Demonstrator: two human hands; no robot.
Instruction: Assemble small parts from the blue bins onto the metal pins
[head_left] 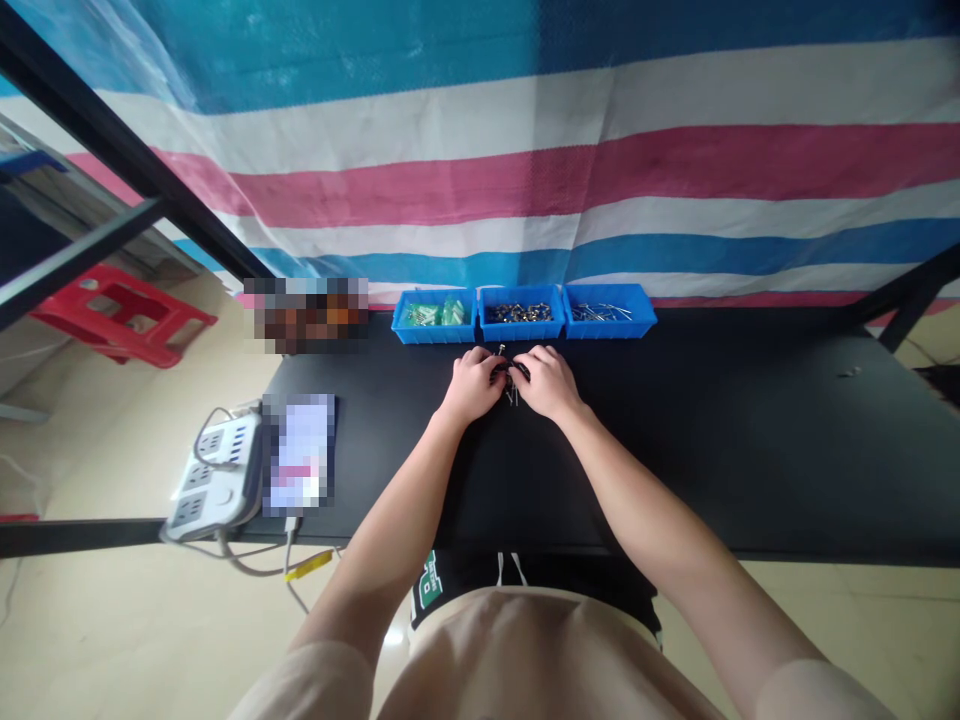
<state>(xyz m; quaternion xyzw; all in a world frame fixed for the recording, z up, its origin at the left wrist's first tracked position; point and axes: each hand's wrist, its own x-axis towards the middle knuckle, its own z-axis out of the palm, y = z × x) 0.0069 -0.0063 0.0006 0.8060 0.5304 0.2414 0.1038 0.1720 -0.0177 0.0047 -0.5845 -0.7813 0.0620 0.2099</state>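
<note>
On the black table [675, 430], your left hand [474, 385] and right hand [551, 382] pinch a small dark piece [513, 367] between them beside slim metal pins [513, 392], apparently working it, which calls for a steady grip next.

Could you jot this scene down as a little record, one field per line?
Left hand: fingers closed on a small dark thing
Right hand: fingers closed on the same thing
Between the hands: thin metal pieces, too small to identify
Left bin: green bags
Middle bin: small brassy and dark bits
Right bin: thin metal rods
Table: black
Table's left edge: power strip
Floor, far left: red stool
Backdrop: striped sheet
</note>
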